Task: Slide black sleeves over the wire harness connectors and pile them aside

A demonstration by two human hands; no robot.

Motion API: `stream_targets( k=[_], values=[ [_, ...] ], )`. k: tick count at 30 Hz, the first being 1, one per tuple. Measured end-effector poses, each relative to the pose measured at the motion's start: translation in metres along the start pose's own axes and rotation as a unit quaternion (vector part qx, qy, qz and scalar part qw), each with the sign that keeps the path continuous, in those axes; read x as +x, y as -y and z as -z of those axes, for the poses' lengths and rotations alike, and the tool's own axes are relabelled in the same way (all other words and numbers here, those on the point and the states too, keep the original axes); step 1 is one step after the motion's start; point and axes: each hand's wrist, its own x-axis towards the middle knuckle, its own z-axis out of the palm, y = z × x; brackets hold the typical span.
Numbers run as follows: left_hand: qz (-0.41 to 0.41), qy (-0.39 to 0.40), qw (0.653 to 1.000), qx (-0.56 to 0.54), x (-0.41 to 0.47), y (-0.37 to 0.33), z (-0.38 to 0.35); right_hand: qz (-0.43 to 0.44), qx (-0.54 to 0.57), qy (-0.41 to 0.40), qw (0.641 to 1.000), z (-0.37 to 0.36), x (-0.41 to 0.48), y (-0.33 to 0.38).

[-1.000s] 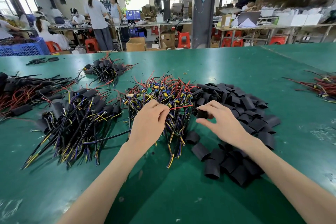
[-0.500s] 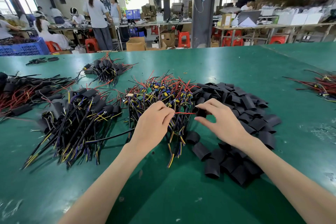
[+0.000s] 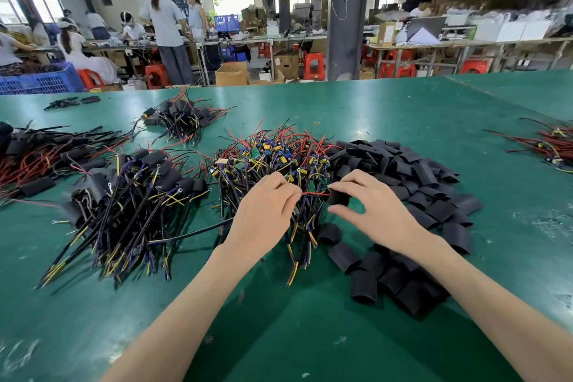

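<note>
Pinches a red wire in the left hand. Pinches a black sleeve in the right hand at the wire's tip.

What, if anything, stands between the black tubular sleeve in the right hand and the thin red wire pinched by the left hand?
Nothing visible does. The thin red wire runs straight from the left hand to the mouth of the black tubular sleeve that the right hand pinches.
</note>
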Motion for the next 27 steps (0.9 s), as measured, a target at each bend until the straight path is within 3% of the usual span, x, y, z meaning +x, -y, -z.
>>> stream_targets(
  k=[7, 11, 15, 18, 21, 23, 27],
  values=[
    [-0.021, 0.05, 0.993, -0.108, -0.006, -0.019, -0.007, 0.063, -0.09, 0.046, 0.993, -0.002, 0.0, 0.014],
    [-0.04, 0.072, 0.985, -0.154, -0.01, -0.026, -0.008, 0.082, -0.08, 0.071, 0.991, -0.01, -0.003, 0.022],
    [-0.042, 0.075, 0.985, -0.148, -0.008, -0.026, -0.004, 0.061, -0.054, 0.086, 0.993, -0.019, -0.005, 0.021],
    [-0.022, 0.071, 0.994, -0.082, -0.003, -0.012, 0.0, 0.011, -0.029, 0.057, 0.998, -0.013, -0.002, 0.016],
    [0.038, 0.137, 0.989, -0.03, 0.001, 0.003, -0.002, -0.032, -0.007, 0.016, 0.999, -0.006, 0.003, 0.011],
    [0.051, 0.149, 0.987, -0.038, 0.0, 0.007, -0.007, -0.041, 0.005, 0.005, 0.999, -0.004, 0.004, 0.007],
    [0.063, 0.1, 0.987, -0.109, 0.0, 0.004, -0.004, -0.052, 0.008, 0.005, 0.999, -0.004, 0.003, 0.005]
  ],
)
